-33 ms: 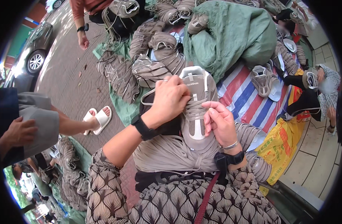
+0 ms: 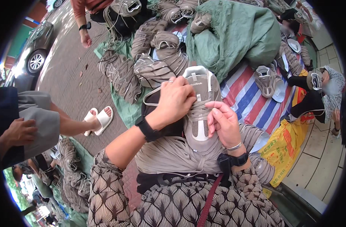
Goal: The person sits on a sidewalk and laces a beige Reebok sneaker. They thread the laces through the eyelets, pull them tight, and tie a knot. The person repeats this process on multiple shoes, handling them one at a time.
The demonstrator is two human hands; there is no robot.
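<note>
A grey-brown sneaker [image 2: 200,128] with a white toe strip rests upright on my lap, its toe toward me. Flat laces [image 2: 197,109] cross its front. My left hand [image 2: 176,97] is closed at the sneaker's left eyelets, pinching a shoelace; a loop of lace [image 2: 145,99] hangs out to its left. At the sneaker's right side, my right hand [image 2: 224,123] has thumb and index finger drawn together and the other fingers curled; whatever lies between them is too small to make out. Beneath the sneaker a thick bundle of grey-brown laces [image 2: 158,156] lies across my lap.
Lace-wrapped sneakers [image 2: 118,73] are heaped ahead beside a green sack [image 2: 241,38]. A striped sheet [image 2: 252,102] carries a loose sneaker [image 2: 265,81] on the right, near a yellow bag [image 2: 282,149]. At left, a person's leg ends in white slides [image 2: 104,120]. Other people sit around.
</note>
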